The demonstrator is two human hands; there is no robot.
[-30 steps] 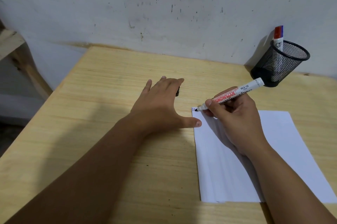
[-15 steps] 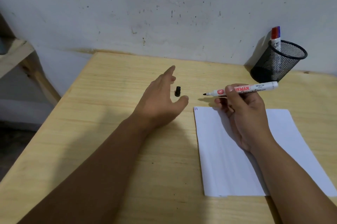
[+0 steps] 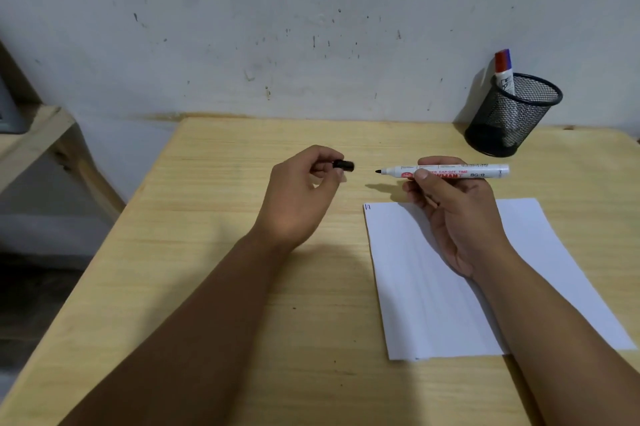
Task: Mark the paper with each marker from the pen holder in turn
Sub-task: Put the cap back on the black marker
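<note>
My right hand (image 3: pixel 453 214) grips an uncapped white marker with a black tip (image 3: pixel 446 171), held level above the table with its tip pointing left. My left hand (image 3: pixel 301 197) pinches the small black cap (image 3: pixel 344 165) between thumb and fingers, a short gap left of the marker's tip. A white sheet of paper (image 3: pixel 433 287) lies under my right forearm, with small dark marks (image 3: pixel 367 207) at its top left corner. At the back right stands a black mesh pen holder (image 3: pixel 509 117) holding a marker with a red and blue cap (image 3: pixel 503 70).
The wooden table (image 3: pixel 207 252) butts against a scuffed white wall. Its left edge drops to a dark floor, beside a wooden frame (image 3: pixel 41 134) at the far left.
My right hand lifted the marker off the paper's corner and turned it level. My left hand, earlier flat and open on the table, picked up the black cap.
</note>
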